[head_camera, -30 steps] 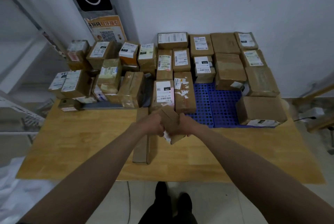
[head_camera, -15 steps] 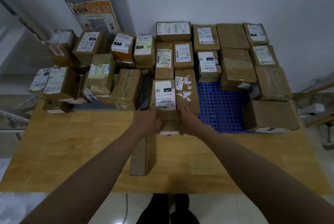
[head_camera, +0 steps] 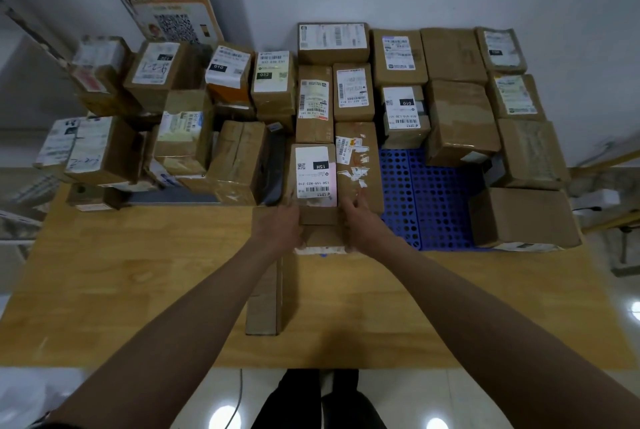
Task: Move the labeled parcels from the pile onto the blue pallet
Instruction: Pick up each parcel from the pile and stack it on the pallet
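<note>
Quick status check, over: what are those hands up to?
Both hands, left and right, flank small parcel at blue pallet front edge. Grip unclear. Nothing blocking.

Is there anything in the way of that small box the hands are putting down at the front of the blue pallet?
Nothing visible blocks it. Both hands, left hand and right hand, flank the small box, which sits against the 15H parcel at the blue pallet front edge.

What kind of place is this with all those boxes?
Probably a parcel pickup or sorting room. Lots of cardboard parcels with barcode labels sit on a wooden table, some on a blue pallet, and a QR-code poster leans on the wall.
</note>
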Tool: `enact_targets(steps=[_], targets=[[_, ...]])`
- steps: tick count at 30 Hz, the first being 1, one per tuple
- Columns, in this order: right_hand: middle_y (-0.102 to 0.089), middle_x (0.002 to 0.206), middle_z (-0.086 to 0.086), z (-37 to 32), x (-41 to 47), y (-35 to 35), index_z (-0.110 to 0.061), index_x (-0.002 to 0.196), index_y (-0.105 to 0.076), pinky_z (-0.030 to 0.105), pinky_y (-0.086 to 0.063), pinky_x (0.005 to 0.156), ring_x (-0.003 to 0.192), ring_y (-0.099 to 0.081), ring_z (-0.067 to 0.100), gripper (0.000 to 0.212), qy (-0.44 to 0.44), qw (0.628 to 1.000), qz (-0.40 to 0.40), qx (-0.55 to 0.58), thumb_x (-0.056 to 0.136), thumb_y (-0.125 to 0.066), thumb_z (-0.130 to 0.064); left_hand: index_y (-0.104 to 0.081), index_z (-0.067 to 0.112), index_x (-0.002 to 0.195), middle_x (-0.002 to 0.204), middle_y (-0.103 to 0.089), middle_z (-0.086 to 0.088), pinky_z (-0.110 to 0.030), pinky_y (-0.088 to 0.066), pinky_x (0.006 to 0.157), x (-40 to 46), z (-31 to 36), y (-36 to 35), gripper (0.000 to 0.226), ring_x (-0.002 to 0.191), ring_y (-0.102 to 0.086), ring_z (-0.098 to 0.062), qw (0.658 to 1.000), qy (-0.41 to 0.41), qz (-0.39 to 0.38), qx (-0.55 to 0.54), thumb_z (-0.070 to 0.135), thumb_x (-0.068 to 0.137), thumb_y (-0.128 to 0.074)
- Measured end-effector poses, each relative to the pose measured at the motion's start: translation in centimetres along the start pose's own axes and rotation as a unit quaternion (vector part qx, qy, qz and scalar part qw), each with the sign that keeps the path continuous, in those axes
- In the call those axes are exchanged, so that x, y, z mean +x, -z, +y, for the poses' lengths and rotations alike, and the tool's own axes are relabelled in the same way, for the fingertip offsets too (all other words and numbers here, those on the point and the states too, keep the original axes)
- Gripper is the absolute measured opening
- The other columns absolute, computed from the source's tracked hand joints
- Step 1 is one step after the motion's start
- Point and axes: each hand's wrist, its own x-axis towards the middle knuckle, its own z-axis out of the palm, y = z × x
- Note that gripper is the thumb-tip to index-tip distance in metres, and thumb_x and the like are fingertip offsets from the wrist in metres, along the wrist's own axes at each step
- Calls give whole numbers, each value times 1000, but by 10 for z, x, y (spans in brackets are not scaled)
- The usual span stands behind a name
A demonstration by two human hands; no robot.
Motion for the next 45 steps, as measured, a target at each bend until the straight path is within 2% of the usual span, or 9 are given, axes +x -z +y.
enact_targets(steps=[12,16,20,22,26,32,36,41,45], targets=[[-1,160,14,6,-11,2,-15,144,-26,54,-44,103,132,-41,43,101,-16,999,-13,29,64,-88,-7,-37,13,138,122,-60,-9,-35,-51,81,-13,2,7,81,109,-60,-26,1000,11,4,-4,34,73,-82],[5,162,14,11,-13,-3,-8,146,-22,47,-53,90,120,-53,38,90,-10,1000,8,18,76,-78,-3,-31,10,143,121,-61,-10,-37,-52,86,-17,2,5,89,109,-60,-26,1000,0,10,15,33,74,-81],[13,163,13,12,-11,-8,-4,148,-19,38,-55,71,94,-61,31,75,-15,999,29,6,86,-61,8,-41,11,131,113,-64,-7,-32,-46,83,-14,3,-1,55,102,-62,-22,999,-14,40,24,27,86,-68],[7,163,16,11,-8,-7,-3,152,-11,36,-55,74,99,-61,30,84,-25,999,28,9,85,-62,7,-44,12,128,114,-64,-7,-31,-44,81,-11,3,-2,48,102,-62,-22,999,-15,43,14,24,88,-66],[-29,153,25,10,-5,-4,-1,152,-5,37,-51,79,109,-59,36,85,-35,999,24,23,89,-62,2,-45,10,126,116,-63,-9,-30,-44,76,-7,3,0,48,103,-62,-24,999,-13,35,6,21,86,-70],[-31,152,23,8,-4,-3,-2,150,-13,44,-52,92,115,-57,37,81,-39,999,15,34,89,-65,-2,-50,10,117,111,-63,-8,-28,-44,72,-4,-4,-4,42,99,-62,-22,999,-25,42,0,18,82,-72],[-19,157,22,5,-6,-2,-4,152,-8,48,-51,92,115,-55,40,84,-45,998,15,31,89,-64,0,-49,13,117,110,-64,-5,-29,-45,76,-3,-3,-5,42,98,-63,-21,998,-32,51,2,20,82,-71],[14,162,16,2,-13,-6,-2,148,-15,47,-53,87,108,-58,39,71,-35,999,24,17,90,-56,6,-46,11,125,115,-62,-8,-28,-43,71,-3,-1,-3,47,100,-62,-23,999,-16,32,14,24,86,-68],[-16,157,24,-1,-18,1,-4,150,-10,49,-49,95,118,-52,42,76,-47,999,21,5,91,-58,2,-45,12,127,115,-62,-8,-34,-51,82,-6,1,-1,51,101,-63,-24,999,-3,29,34,26,84,-69]])
